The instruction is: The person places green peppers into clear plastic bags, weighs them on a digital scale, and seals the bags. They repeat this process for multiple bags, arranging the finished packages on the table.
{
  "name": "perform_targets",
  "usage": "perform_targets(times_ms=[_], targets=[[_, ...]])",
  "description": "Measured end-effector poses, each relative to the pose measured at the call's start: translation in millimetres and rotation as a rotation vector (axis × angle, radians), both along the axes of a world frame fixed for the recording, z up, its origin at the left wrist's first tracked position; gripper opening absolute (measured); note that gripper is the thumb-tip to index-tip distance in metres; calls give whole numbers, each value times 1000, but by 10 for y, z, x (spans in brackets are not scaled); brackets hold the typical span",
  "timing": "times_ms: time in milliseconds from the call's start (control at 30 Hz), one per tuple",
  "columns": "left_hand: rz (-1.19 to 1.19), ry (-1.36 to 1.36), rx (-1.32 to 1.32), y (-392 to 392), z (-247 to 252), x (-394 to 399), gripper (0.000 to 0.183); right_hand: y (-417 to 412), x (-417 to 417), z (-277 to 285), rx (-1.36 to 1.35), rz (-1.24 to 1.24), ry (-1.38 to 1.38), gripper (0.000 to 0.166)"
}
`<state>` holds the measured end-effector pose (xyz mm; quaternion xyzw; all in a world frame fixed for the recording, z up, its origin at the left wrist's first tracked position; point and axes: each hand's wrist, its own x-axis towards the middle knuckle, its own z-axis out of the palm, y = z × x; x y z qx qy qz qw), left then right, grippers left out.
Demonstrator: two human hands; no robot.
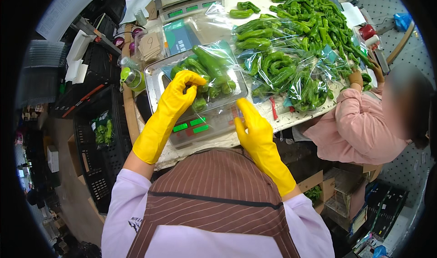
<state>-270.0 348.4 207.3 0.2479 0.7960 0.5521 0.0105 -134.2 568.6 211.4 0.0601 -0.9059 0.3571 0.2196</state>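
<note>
A clear plastic bag of green peppers (213, 65) lies on the metal pan of a digital scale (150, 83), whose green displays are lit. My left hand (177, 94), in a yellow rubber glove, is over the bag's left side with fingers curled; whether it grips the plastic cannot be told. Gloved the same way, my right hand (252, 128) is just right of the scale's lower part, fingers apart, slightly blurred, holding nothing visible. More bagged green peppers (278, 70) lie right of the pan.
Loose peppers (307, 15) are heaped across the table's back right. A second scale (191, 10) stands behind. At the left are a green-capped bottle (133, 78), number cards (149, 46) and a black crate (99, 169). A co-worker in a pink top (362, 128) handles peppers at right.
</note>
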Motion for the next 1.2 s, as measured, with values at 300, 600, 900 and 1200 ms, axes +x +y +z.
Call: perform_targets(times_ms=[300, 600, 900, 1200], targets=[[-18, 20, 106, -66, -176, -79, 28, 16, -168, -126, 322, 299, -278, 25], [-53, 35, 143, -109, -163, -102, 24, 576, 784, -1086, 328, 516, -430, 23], [-63, 103, -7, -195, 55, 66, 26, 393, 429, 91, 62, 251, 22, 43], [-6, 20, 41, -160, -14, 69, 27, -182, 111, -355, 174, 420, 170, 26]])
